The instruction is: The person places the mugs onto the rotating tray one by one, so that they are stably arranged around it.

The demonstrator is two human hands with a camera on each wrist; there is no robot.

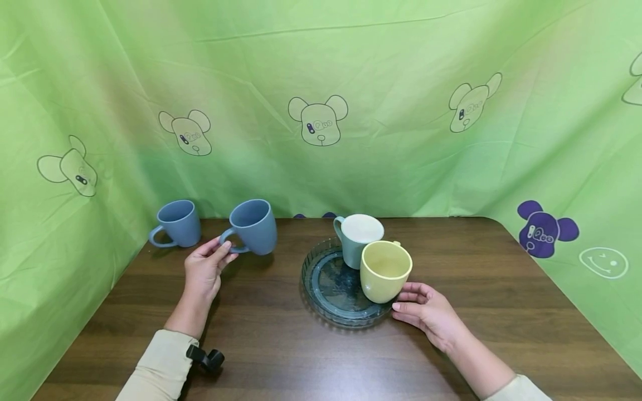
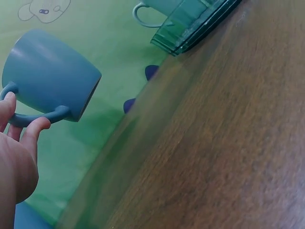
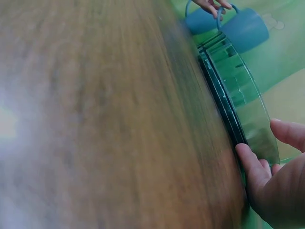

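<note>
My left hand pinches a blue mug by its handle; the mug is tilted and raised in the left wrist view. A matching blue mug stands on the table to its left. My right hand holds the right side of a round, ribbed glass tray, with the thumb at the rim and a finger low along the wall. On the tray sit a pale green mug and, nearer that hand, a yellow mug overlapping it in the head view.
The wooden table runs back to a green cloth printed with bear heads, which hangs behind and along both sides. A black clip-like mount sits on the left sleeve.
</note>
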